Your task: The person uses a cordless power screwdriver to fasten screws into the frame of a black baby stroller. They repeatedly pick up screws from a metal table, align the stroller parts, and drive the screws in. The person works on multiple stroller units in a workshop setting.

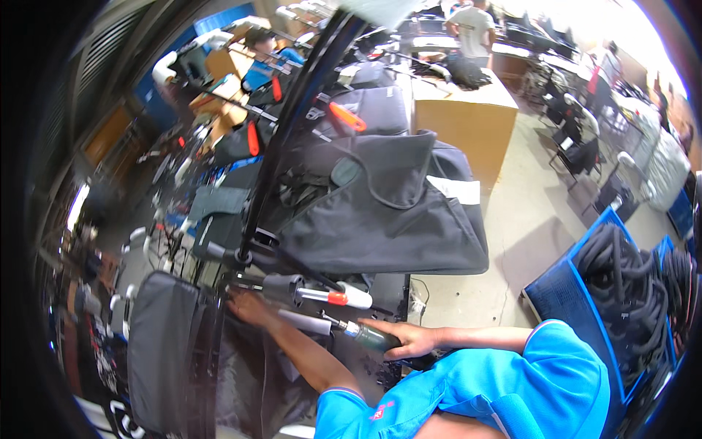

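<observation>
My right hand (411, 339) is wrapped over a dark green power screwdriver (374, 336), whose silver bit end points left. My left hand (250, 307) reaches to the lower joint of a black metal frame (265, 197) and appears closed on it, with its fingertips partly hidden. Just right of that joint lie a white-and-grey tube with an orange band (335, 298) and a pale grey strip (303, 322). Black fabric (256, 373) hangs below my left forearm. Beyond the tubes, a large black fabric cover (387, 234) with a white label is spread out.
A blue crate (563, 282) of black foam tubes stands at the right. A large cardboard box (468, 124) is farther back. Frames with orange handles (347, 117) crowd the far left. A person in blue (267, 66) and another in a pale shirt (474, 33) are beyond.
</observation>
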A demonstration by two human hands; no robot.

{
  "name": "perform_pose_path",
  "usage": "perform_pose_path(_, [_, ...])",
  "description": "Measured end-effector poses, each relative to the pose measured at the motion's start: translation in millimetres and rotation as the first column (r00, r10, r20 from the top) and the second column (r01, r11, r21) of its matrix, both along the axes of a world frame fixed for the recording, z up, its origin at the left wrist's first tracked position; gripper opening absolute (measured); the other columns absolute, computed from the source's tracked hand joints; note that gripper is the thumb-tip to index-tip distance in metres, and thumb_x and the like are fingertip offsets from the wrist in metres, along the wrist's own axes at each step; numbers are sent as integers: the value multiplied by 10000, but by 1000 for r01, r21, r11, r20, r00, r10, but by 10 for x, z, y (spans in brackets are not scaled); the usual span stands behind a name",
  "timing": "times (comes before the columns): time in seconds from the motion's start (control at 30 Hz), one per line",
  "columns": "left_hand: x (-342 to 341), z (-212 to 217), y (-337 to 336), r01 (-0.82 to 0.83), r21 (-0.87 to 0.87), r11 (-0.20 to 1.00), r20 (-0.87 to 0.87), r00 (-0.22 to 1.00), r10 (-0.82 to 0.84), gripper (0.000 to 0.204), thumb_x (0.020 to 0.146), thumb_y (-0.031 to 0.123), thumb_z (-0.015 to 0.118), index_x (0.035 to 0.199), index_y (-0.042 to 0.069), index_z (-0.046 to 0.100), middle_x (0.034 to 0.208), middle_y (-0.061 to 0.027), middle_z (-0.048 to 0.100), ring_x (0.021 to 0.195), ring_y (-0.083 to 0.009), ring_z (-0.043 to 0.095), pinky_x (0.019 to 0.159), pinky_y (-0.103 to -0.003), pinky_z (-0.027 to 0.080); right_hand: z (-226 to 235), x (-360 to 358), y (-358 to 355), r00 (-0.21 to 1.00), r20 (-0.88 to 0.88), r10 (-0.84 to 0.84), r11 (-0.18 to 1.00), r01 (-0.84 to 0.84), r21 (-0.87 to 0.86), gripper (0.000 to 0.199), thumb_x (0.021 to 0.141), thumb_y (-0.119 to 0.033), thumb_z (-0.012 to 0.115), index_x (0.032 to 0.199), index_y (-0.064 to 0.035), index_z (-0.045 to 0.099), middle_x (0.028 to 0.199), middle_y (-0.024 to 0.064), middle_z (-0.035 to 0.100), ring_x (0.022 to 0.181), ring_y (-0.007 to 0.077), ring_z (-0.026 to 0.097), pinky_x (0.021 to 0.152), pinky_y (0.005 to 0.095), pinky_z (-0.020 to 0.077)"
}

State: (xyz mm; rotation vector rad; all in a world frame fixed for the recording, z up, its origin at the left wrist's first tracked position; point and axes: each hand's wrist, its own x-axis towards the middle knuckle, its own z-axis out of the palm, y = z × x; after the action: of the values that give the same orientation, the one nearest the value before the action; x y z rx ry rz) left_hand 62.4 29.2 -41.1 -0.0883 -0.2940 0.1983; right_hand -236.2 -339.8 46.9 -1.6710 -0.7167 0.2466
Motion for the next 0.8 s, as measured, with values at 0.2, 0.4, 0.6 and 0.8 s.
perform_pose_path(0.2, [161, -203, 124, -299, 394, 869, -276, 864, 422, 301, 1034, 308, 460, 1054, 62, 631, 1085, -102, 665, 1038, -219, 604, 1029, -416, 421, -73, -75, -32, 999, -21, -31, 999, 31, -12, 940, 834, -269, 638, 1572, -76, 90, 1609, 196, 198, 1424, 339, 345, 1138, 398, 317])
perform_pose_path(0.4, [-54, 145, -410, -317, 831, 457, -169, 639, 750, 339, 992, 304, 464, 1041, 18, 640, 1047, -178, 654, 919, -261, 630, 883, -416, 521, -31, -132, -66, 996, -81, 30, 1000, -29, 6, 952, 813, -261, 637, 1576, -103, 90, 1603, 198, 214, 1398, 364, 379, 1114, 411, 357])
perform_pose_path(0.6, [-112, 82, -397, -102, 527, 844, -519, 747, 415, 142, 818, 160, 520, 774, 64, 615, 715, -64, 614, 705, -219, 601, 670, -351, 499, -132, -61, 55, 999, -34, -19, 995, 16, -94, 932, 822, -239, 680, 1556, -30, 144, 1599, 226, 203, 1443, 338, 302, 1163, 392, 272])
perform_pose_path(0.8, [-133, 10, 23, -197, -118, 973, -625, 776, 81, 226, 683, -40, 476, 837, 72, 597, 708, -6, 582, 585, -168, 583, 549, -306, 466, -47, -24, 283, 975, -168, 145, 985, -127, 114, 904, 810, -119, 706, 1543, 7, 191, 1588, 197, 246, 1484, 273, 199, 1186, 366, 156])
